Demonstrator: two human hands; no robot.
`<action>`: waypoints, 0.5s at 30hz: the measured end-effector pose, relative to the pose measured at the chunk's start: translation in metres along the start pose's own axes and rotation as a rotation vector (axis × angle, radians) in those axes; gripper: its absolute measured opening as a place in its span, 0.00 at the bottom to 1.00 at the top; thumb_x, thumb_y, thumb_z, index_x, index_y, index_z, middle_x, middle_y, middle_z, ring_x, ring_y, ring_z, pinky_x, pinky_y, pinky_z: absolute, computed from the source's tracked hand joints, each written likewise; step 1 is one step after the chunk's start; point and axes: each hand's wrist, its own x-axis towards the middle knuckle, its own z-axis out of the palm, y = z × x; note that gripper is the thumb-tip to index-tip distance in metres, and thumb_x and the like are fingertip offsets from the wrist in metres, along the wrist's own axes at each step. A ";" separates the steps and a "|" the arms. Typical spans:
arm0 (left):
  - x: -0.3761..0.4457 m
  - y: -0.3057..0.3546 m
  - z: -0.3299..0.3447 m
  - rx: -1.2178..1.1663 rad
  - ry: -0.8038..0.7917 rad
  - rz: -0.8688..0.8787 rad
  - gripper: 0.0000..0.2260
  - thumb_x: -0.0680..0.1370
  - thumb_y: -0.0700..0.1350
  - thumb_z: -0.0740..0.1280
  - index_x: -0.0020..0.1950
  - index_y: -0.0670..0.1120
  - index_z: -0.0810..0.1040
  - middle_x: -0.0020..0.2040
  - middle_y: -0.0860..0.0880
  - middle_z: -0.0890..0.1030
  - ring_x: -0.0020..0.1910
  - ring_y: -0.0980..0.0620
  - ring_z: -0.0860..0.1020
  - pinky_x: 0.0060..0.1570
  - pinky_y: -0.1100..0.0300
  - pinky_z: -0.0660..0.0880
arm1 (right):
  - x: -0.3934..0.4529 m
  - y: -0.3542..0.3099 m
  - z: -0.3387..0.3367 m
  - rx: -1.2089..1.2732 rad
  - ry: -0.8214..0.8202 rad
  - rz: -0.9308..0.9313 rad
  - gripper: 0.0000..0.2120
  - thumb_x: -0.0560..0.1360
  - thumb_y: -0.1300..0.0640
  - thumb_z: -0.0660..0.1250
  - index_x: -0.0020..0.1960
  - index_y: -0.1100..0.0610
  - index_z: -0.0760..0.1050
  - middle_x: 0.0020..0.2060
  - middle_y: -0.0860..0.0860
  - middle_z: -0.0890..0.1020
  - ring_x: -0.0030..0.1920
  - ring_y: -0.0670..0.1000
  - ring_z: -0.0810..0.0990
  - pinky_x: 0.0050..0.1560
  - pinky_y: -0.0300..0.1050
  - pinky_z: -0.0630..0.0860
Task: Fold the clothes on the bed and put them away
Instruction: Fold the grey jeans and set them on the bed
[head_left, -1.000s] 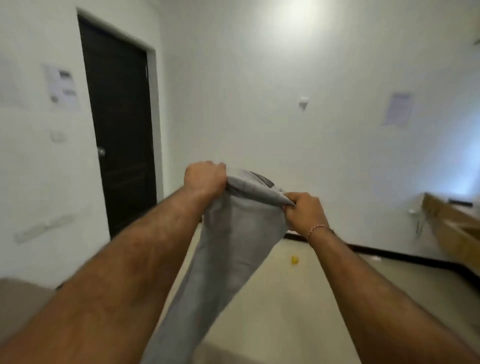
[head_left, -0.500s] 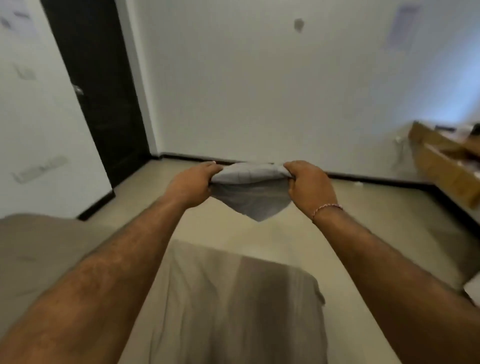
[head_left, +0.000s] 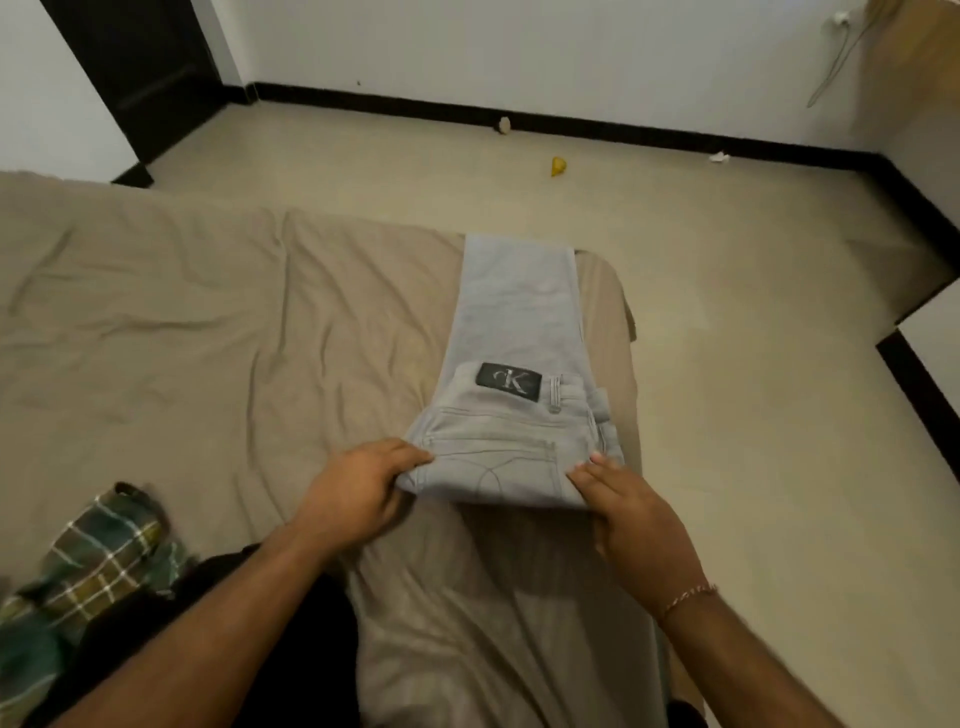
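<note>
A pair of light grey jeans (head_left: 514, 312) lies lengthwise near the right edge of the bed (head_left: 182, 312). Its waist part, with a black label, is doubled over on top and faces up. My left hand (head_left: 358, 493) grips the near left corner of the folded edge, fingers curled round it. My right hand (head_left: 634, 514) pinches the near right corner, fingers on top of the cloth. A green plaid garment (head_left: 98, 551) and a black garment (head_left: 218, 597) lie crumpled on the bed at the lower left, partly behind my left forearm.
The bed has a wrinkled beige sheet. Beyond it, the pale floor holds a small yellow object (head_left: 558, 166) and scraps along the black skirting. A dark door (head_left: 130, 62) stands at the far left, wooden furniture (head_left: 909, 78) at the far right.
The jeans were held up in the air by both hands; they have come down and now lie folded flat on the bed, with my view tilted down onto them.
</note>
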 end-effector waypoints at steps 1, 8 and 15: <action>-0.014 0.006 0.006 0.051 0.016 0.027 0.20 0.74 0.51 0.62 0.63 0.52 0.84 0.56 0.52 0.85 0.53 0.48 0.84 0.50 0.57 0.81 | -0.017 -0.004 0.006 -0.011 0.035 -0.017 0.29 0.62 0.77 0.76 0.61 0.61 0.84 0.59 0.58 0.85 0.61 0.62 0.84 0.64 0.61 0.75; -0.091 0.054 -0.025 0.147 -0.180 0.001 0.23 0.72 0.60 0.58 0.62 0.61 0.83 0.57 0.58 0.84 0.56 0.51 0.83 0.53 0.54 0.79 | -0.100 -0.046 -0.024 0.016 -0.020 -0.060 0.23 0.72 0.55 0.57 0.59 0.56 0.85 0.55 0.53 0.87 0.56 0.56 0.86 0.63 0.49 0.76; -0.178 0.090 -0.047 -0.065 -0.337 0.262 0.11 0.76 0.52 0.72 0.57 0.55 0.86 0.54 0.60 0.84 0.61 0.59 0.79 0.61 0.57 0.76 | -0.173 -0.091 -0.097 0.116 -0.522 0.027 0.12 0.76 0.52 0.67 0.58 0.44 0.83 0.53 0.40 0.86 0.54 0.42 0.83 0.55 0.39 0.78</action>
